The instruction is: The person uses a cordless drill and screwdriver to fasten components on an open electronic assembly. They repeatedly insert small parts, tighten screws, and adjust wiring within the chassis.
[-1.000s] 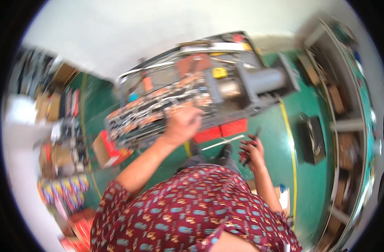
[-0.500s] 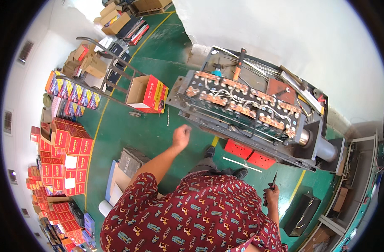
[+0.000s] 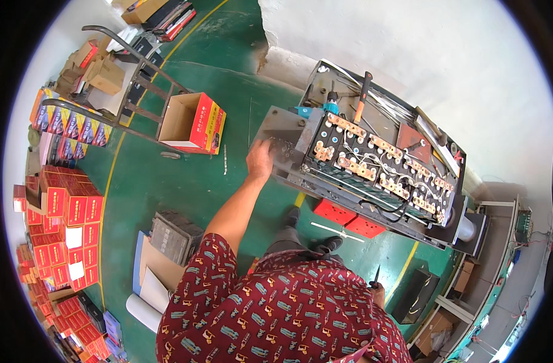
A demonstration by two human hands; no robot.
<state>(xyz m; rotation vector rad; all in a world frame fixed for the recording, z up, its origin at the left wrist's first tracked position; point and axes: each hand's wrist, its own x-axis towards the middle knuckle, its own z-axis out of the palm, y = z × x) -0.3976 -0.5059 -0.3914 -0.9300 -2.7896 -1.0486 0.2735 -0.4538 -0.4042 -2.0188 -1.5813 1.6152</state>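
My left hand [image 3: 260, 160] is at the near left edge of a grey metal plate [image 3: 279, 121]. Its fingers look curled there, and what they hold, if anything, is hidden. Beyond the plate lies a long black battery pack [image 3: 373, 160] with copper connecting bars and white wires across its top. A silver-grey cylinder [image 3: 467, 228] stands at the pack's right end. Low at my right side, partly covered by my shirt, my right hand [image 3: 378, 294] is closed on a dark pointed tool [image 3: 376, 277]; its exact kind does not show.
An orange-handled hammer [image 3: 362, 100] and a teal power drill [image 3: 331, 103] lie behind the pack. Red perforated blocks [image 3: 349, 218] are under the bench. Left of me stand an open red-yellow carton [image 3: 188, 124], a hand truck [image 3: 149, 112] and stacked red boxes [image 3: 74, 209]. A black case [image 3: 416, 293] lies right.
My left hand has reached forward from above the floor to the metal plate. The battery pack now sits closer to the cylinder, with more plate bare at its left. The whole view has shifted.
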